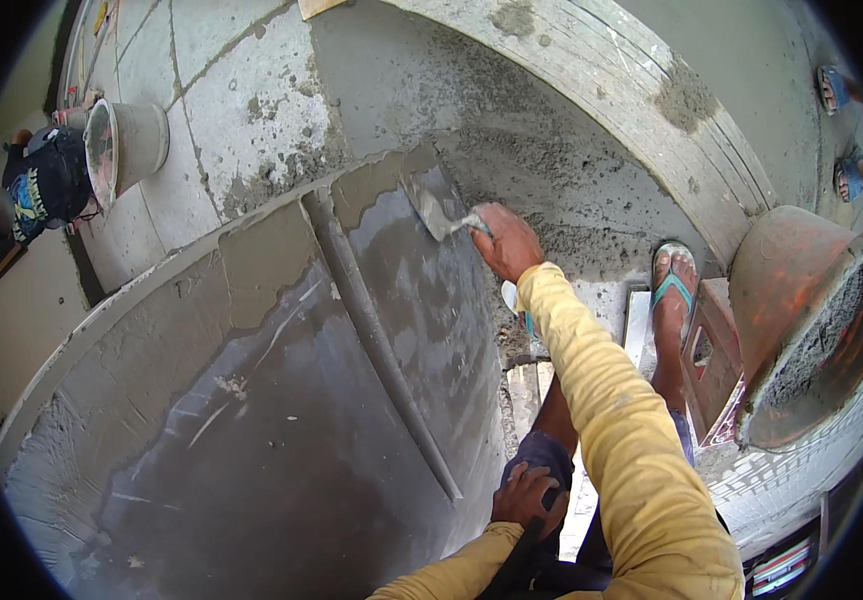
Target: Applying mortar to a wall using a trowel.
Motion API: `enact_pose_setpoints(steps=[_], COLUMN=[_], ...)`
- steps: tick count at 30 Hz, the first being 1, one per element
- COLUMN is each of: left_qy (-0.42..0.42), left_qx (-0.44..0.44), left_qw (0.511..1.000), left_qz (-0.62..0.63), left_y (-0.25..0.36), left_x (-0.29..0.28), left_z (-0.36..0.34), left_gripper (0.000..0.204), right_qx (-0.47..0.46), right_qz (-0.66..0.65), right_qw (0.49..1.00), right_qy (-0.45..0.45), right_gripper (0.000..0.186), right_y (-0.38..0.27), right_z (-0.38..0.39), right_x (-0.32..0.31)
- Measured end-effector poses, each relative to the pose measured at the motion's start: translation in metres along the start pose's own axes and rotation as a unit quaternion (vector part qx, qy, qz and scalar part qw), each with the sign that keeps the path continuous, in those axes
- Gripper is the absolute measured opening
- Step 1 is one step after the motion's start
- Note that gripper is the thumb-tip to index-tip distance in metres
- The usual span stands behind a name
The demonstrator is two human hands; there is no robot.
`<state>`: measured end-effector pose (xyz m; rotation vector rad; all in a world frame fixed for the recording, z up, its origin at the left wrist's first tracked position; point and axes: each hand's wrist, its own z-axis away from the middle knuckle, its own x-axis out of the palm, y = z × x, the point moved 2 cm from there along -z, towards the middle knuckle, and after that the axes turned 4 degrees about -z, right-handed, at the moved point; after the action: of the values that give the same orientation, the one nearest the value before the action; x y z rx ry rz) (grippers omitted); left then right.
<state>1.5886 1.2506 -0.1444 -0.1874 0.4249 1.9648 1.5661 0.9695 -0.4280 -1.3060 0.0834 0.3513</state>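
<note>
My right hand (508, 240) is wrapped round the handle of a trowel (429, 208), with its blade against wet grey mortar at the upper end of a wall panel. That panel (421, 290) is dark and damp, partly coated, and a long raised strip (376, 340) divides it from a wider panel (271, 430). My left hand (531, 497) lies by my knee, fingers curled in. A narrow black thing passes at that hand; I cannot make out what it is or how it is gripped.
A mortar-filled bucket (801, 330) stands tilted on the right, near my sandalled foot (673, 285). A curved-looking plank (641, 80) crosses the upper right. Another bucket (131, 145) and a crouching person (46, 185) are at upper left. Another person's sandalled feet (841, 180) show at the far right.
</note>
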Motion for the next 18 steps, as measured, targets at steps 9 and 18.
enact_pose_setpoints(steps=[9, 18], left_qy=[0.013, -0.019], left_qx=[0.006, -0.017], left_qw=[1.000, 1.000], left_qz=[0.015, 0.001], left_y=[0.003, 0.007], left_x=[0.002, -0.002], left_z=[0.000, 0.000], left_gripper=[0.035, 0.037], right_qx=[0.168, 0.148], right_qz=[-0.063, -0.049], right_qw=[0.983, 0.986], right_qy=[-0.028, -0.057], right_gripper=[0.026, 0.025], right_y=[0.019, -0.024], right_z=[-0.016, -0.020], right_x=[-0.005, -0.013])
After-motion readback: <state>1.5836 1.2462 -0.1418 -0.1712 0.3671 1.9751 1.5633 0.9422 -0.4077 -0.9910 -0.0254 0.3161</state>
